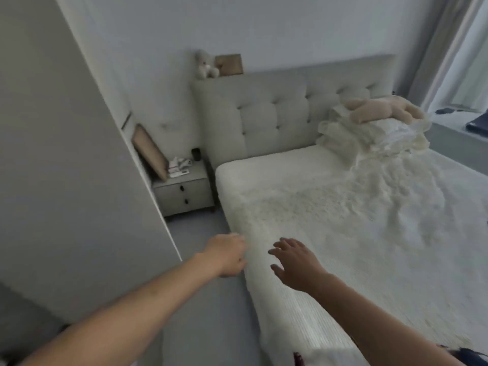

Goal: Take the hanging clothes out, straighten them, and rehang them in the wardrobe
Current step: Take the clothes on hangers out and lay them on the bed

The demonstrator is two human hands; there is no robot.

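The wardrobe (pixel 66 154) shows only as a plain pale grey panel filling the left side of the view, its front closed; no hanging clothes can be seen. A dark patterned scrap of fabric (pixel 298 359) lies at the bed's near corner, cut off by the bottom edge, and what it is cannot be made out.

Both arms reach forward over the near edge of the bed (pixel 343 233). The left hand (pixel 227 253) is at the mattress edge, its fingers curled downward against the cream bedspread; whether it pinches the cloth or only rests there cannot be told, as the fingertips are hidden and blurred. The right hand (pixel 293 262) hovers just above the bedspread with fingers spread apart, holding nothing.

Further up the bed, a stack of frilled cream pillows (pixel 375 138) sits against the tufted grey headboard (pixel 274 117), with a beige plush toy (pixel 383 110) lying on top. Beside the bed stands a grey two-drawer nightstand (pixel 184 194), both drawers closed, carrying small packets and a dark cup too blurred to identify; a brown board (pixel 149 151) leans over it against the wardrobe. A small teddy bear (pixel 206 64) and a brown frame (pixel 229 65) rest on the headboard ledge
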